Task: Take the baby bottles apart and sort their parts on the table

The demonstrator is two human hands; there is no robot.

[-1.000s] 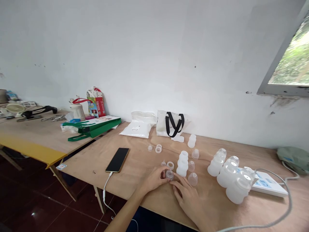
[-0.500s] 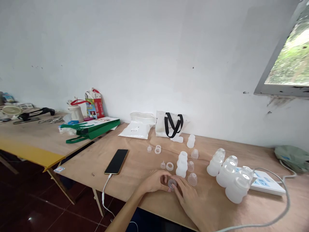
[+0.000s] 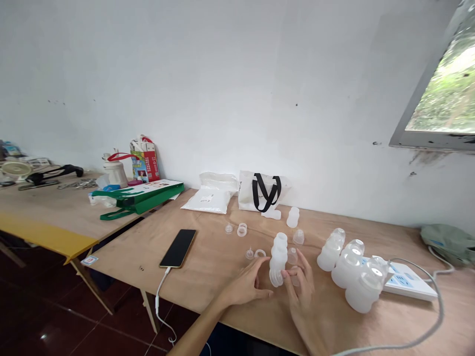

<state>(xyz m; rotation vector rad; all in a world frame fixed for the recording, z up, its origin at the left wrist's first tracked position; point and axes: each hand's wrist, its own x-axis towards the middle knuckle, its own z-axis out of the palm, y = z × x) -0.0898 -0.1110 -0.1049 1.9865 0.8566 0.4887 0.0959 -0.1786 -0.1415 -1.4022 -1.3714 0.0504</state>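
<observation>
My right hand (image 3: pixel 301 287) pinches the side of a translucent ridged ring (image 3: pixel 275 278) between thumb and fingertips. The ring is at the near end of the white baby bottles (image 3: pixel 279 249), overlapping them in view; I cannot tell whether it touches them. My left hand (image 3: pixel 248 284) is open on the left, thumb and fingers apart, holding nothing. Behind its fingertips lie another ring (image 3: pixel 260 253) and a clear nipple (image 3: pixel 250 253). Clear domed caps (image 3: pixel 292 256) stand right of the bottles, one partly hidden by my right fingers.
Several capped bottles (image 3: pixel 349 264) stand on the right by a white box (image 3: pixel 411 282) and grey cable (image 3: pixel 441 316). A phone (image 3: pixel 178 248) lies on the left. Farther back are a nipple (image 3: pixel 228 228), rings (image 3: pixel 242 229), a white packet (image 3: pixel 208 198) and a black-handled bag (image 3: pixel 247 195).
Both hands were together around a small clear round piece. They have moved apart; my left hand has opened, and my right hand has gone up and right, now at the ring by the bottles.
</observation>
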